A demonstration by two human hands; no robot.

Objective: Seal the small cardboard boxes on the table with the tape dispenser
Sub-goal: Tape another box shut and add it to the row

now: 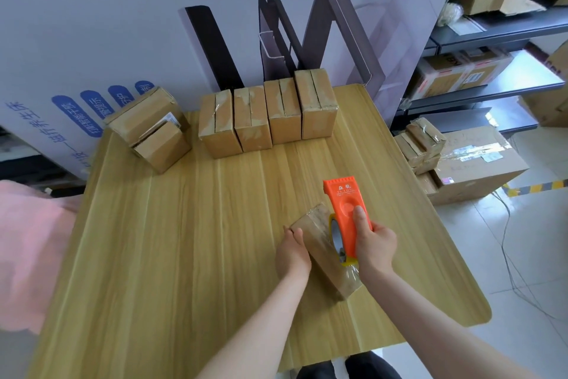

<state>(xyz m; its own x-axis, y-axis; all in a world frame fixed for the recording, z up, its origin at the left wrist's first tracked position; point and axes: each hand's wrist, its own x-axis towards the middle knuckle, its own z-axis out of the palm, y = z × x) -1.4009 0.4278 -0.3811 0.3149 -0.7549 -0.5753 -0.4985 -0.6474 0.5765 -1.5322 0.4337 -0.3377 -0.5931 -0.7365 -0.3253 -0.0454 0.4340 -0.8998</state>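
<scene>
A small cardboard box [319, 243] lies on the wooden table [184, 240] near its front right. My left hand [292, 251] grips the box's left side. My right hand [373, 243] holds the orange tape dispenser [345, 209], which rests on top of the box with its tape roll against the cardboard. Clear tape trails over the box's near end. Several small boxes [267, 116] stand in a row at the table's back edge. Two more boxes [150, 128] lie stacked at the back left.
A white board with blue writing [76, 56] stands behind the table. To the right are metal shelves [479, 83] with cartons, and on the floor a large carton [479, 163] with small boxes [421, 142] beside it. Pink cloth [27, 249] lies at the left.
</scene>
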